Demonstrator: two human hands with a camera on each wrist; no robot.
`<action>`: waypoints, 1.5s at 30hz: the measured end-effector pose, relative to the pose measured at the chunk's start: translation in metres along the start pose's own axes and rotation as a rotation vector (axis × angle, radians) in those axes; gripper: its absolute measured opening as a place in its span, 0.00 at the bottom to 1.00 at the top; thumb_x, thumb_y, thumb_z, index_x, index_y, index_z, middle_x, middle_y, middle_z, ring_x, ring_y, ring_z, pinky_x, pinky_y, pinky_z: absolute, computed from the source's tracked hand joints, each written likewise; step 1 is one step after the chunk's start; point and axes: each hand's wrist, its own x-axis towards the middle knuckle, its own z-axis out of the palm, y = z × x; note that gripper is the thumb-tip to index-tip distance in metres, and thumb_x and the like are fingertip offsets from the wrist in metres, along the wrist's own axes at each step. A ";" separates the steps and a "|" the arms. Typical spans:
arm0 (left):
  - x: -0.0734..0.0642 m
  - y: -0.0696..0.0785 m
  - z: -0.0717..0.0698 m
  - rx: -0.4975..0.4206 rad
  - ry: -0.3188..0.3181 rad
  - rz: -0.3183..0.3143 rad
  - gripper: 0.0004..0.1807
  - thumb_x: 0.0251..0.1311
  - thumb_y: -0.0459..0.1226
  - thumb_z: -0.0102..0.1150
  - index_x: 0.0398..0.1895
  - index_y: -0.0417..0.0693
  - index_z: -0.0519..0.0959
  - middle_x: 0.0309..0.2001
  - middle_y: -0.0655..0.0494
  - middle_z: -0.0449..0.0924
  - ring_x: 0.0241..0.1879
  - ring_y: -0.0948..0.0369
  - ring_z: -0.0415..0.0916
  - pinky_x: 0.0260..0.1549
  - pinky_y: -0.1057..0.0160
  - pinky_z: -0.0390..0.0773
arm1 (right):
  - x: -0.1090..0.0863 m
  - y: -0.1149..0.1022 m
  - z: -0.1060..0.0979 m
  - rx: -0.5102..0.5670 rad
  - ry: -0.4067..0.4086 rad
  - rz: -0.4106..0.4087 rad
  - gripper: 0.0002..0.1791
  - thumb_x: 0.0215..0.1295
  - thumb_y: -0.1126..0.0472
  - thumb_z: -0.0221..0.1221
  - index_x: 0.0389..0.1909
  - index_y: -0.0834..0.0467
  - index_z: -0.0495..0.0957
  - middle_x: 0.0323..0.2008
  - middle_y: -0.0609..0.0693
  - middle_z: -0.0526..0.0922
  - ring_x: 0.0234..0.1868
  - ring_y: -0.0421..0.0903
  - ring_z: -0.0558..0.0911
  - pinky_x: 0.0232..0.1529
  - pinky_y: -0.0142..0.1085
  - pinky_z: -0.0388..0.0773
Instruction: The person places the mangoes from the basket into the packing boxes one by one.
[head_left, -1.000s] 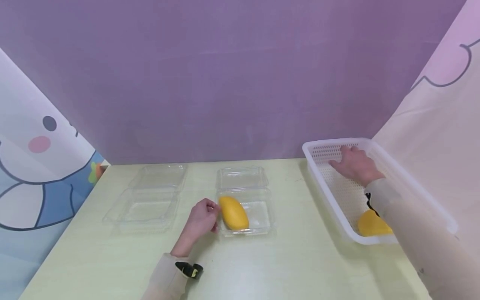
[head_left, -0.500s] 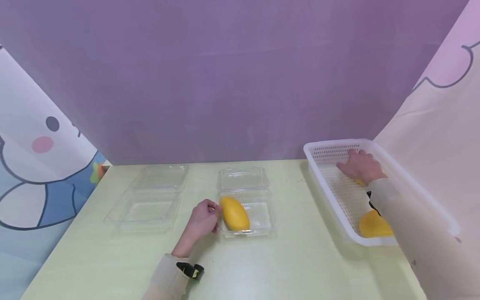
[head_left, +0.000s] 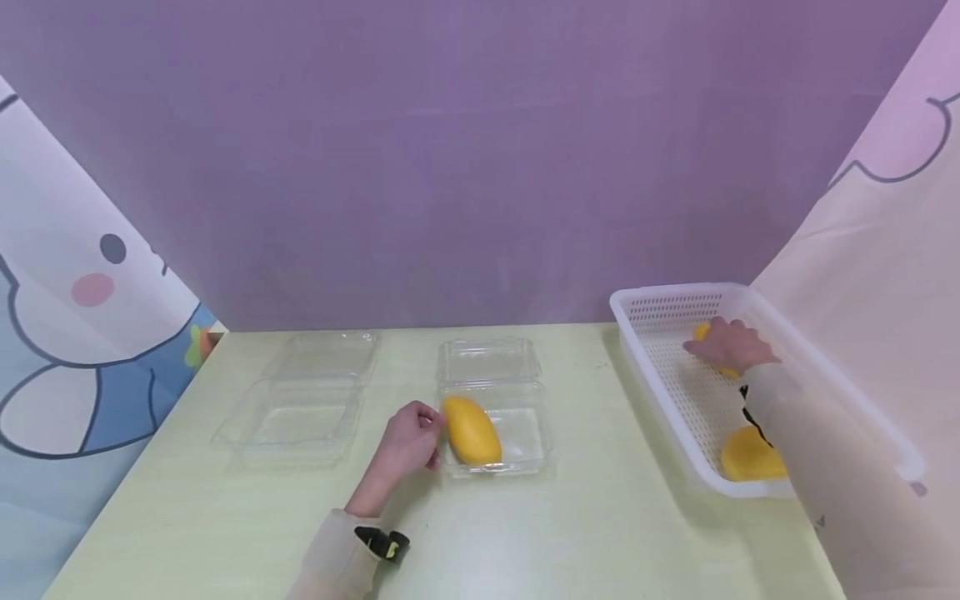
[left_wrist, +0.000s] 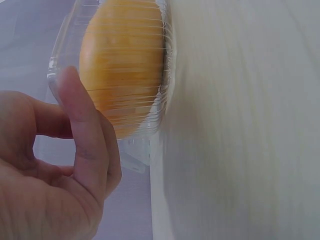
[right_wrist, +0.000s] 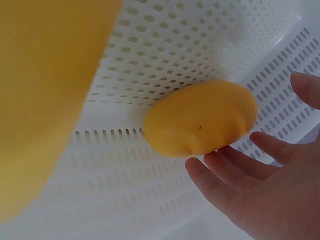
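Observation:
A yellow mango (head_left: 471,430) lies in the left half of an open clear plastic clamshell box (head_left: 522,429). My left hand (head_left: 408,437) pinches that box's left rim; in the left wrist view its fingertips meet the ribbed wall beside the fruit. Inside a white perforated basket (head_left: 660,400), my right hand (head_left: 733,343) reaches over a second mango (right_wrist: 200,120) near the far end. Its spread fingers touch that mango's side, while the thumb stands apart. Another mango (head_left: 750,454) sits at the basket's near end, looming large at the left of the right wrist view.
To the left stands a second open clear clamshell box (head_left: 296,417) with nothing in it. A purple backdrop (head_left: 480,167) rises behind the pale table (head_left: 480,542). Printed cloth panels flank both sides.
My right hand has moved slightly right and nearer within the basket, and the far mango has come into view beneath it. My left hand stays at the box rim.

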 end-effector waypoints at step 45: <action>-0.001 0.000 -0.001 -0.004 0.003 0.001 0.09 0.72 0.36 0.54 0.44 0.36 0.73 0.25 0.48 0.75 0.15 0.58 0.75 0.20 0.61 0.79 | 0.019 0.016 0.015 0.088 -0.155 -0.116 0.45 0.61 0.53 0.66 0.64 0.79 0.55 0.48 0.68 0.71 0.48 0.64 0.71 0.51 0.58 0.72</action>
